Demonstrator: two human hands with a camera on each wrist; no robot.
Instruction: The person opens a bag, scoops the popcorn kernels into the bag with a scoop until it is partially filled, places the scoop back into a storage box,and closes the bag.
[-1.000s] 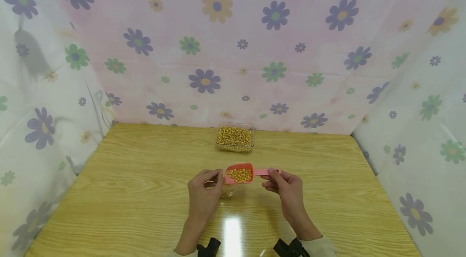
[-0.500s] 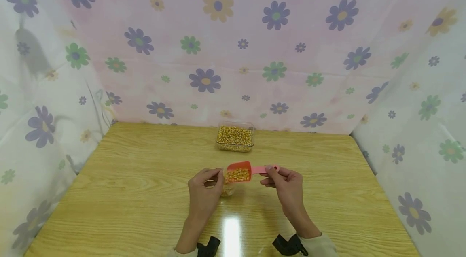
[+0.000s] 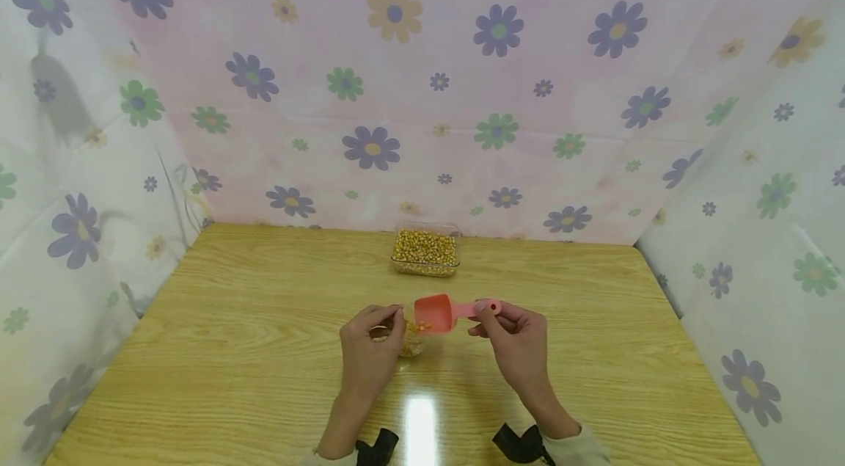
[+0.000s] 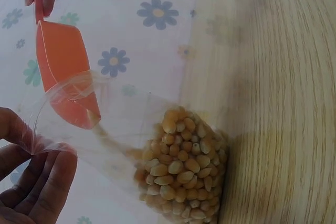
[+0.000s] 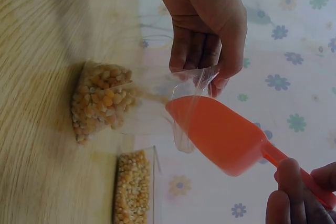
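My left hand [image 3: 372,348] pinches the top edge of a clear plastic bag [image 4: 126,135] between thumb and fingers. Corn kernels [image 4: 181,169] fill the bag's lower part, which stands on the table. With my right hand [image 3: 518,341] I grip the handle of a pink-red scoop [image 3: 433,313]. Its lip is tipped down inside the bag's mouth, as the right wrist view shows. A few kernels are at the scoop's lip, and a blurred stream of them runs down into the bag. The rest of the scoop's bowl is bare.
A clear rectangular container [image 3: 426,268] of corn kernels stands at the back of the wooden table [image 3: 264,319]. Behind the table hangs a flowered cloth [image 3: 297,70], which also lines both sides. A bright light reflection lies on the table in front of me.
The scoop, full of kernels a second ago, has tilted to the left and nearly emptied into the bag. My right hand has shifted slightly left. The left hand has stayed in place.
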